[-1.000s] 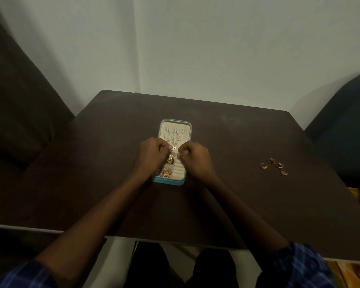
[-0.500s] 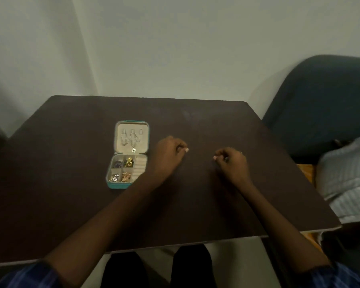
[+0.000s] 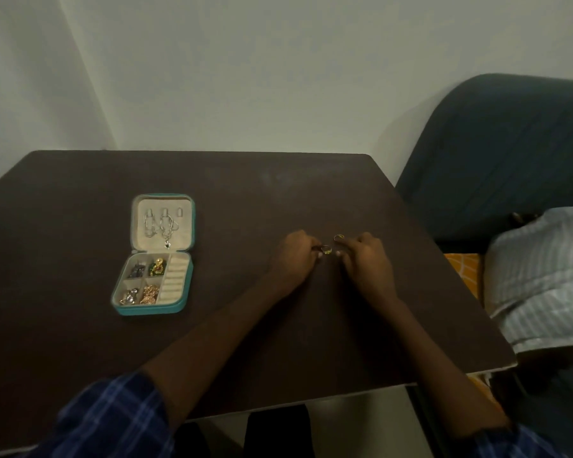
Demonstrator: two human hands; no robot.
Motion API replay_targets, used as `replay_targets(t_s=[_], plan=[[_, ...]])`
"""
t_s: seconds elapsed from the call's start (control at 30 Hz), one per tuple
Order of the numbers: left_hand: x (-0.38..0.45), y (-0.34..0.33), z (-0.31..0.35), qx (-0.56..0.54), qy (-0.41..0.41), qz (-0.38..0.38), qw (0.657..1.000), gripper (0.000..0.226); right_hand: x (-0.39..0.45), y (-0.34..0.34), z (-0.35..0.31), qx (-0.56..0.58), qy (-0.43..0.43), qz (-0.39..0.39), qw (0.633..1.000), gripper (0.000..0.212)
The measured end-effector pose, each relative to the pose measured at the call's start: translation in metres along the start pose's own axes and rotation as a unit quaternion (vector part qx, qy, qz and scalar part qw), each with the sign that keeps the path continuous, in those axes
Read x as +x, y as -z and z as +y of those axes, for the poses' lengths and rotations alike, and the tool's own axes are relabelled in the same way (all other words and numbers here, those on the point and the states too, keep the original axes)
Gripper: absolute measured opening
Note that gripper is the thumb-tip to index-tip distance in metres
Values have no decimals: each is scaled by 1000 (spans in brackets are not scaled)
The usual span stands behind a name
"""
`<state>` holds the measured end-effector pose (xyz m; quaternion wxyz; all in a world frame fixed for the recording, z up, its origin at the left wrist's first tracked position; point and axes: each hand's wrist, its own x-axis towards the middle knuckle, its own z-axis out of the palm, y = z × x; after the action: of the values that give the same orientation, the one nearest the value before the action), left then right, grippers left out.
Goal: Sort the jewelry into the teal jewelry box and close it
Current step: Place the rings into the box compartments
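Landmark: the teal jewelry box point(image 3: 153, 309), lying open on the dark table point(image 3: 80, 358), is taken as the reference for all places.
Box contents: chains are seen hooked in the lid; four small compartments are filled with gold and silver pieces; the ring rolls point(image 3: 174, 276) at the box's right side appear unfilled.
Rings: two small gold rings are seen well to the right of the box, one point(image 3: 326, 249) between the hands and one point(image 3: 339, 238) just beyond it.
Left hand: the left hand point(image 3: 293, 259) is curled with fingertips at the nearer ring; whether it is pinched cannot be told.
Right hand: the right hand point(image 3: 368, 262) is curled beside the rings; whether anything is held cannot be told.
Handling: the rings are judged light, rigid and smooth, apt to roll or slip; a fingertip pinch across the band is advised, then a press into a roll slot.
Writing: no brand, label or lettering can be read.
Beyond the table: a dark chair point(image 3: 510, 153) and striped cloth point(image 3: 540, 276) are seen far right of the box.
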<state>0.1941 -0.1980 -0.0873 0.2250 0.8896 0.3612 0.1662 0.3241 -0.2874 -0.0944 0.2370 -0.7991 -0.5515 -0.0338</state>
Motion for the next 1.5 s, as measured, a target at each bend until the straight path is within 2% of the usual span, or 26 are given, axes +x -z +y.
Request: replay_targets(t_s=[0.1,0.3,0.47,0.57,0.7,0.83,0.93,1.03,1.2,1.37,1.5], plan=[[6,-5,4,0,-6,10,1000,20,6,-6,-8,1,43,-15,999,26],[9,-7,3,5,-12,16,1000,20,10,-12,-5,7,46,-10,999,15],[7,-8,-4,-34,-34,-4,999,15,6,-11,-2,12,67,-10,998,10],[-3,0,-13,-68,-47,-5,997,13,0,-6,-11,91,58,-19,994,7],[-20,24,-19,-122,-56,-8,991,10,-7,8,-34,235,60,-21,970,6],[-44,61,-29,-267,0,-95,959,22,-13,22,-66,288,117,-29,950,14],[-70,91,-38,-324,28,-95,941,19,-16,22,-94,300,142,-21,943,18],[-97,116,-52,-308,39,-69,948,20,-23,13,-129,302,154,-10,941,15],[-131,144,-87,-245,72,-15,967,20,-36,-7,-182,240,173,-7,955,13],[-149,150,-107,-158,115,18,981,15,-43,-26,-208,238,170,-54,955,14],[-156,149,-118,-63,131,17,989,11,-47,-35,-217,225,156,-106,956,15]])
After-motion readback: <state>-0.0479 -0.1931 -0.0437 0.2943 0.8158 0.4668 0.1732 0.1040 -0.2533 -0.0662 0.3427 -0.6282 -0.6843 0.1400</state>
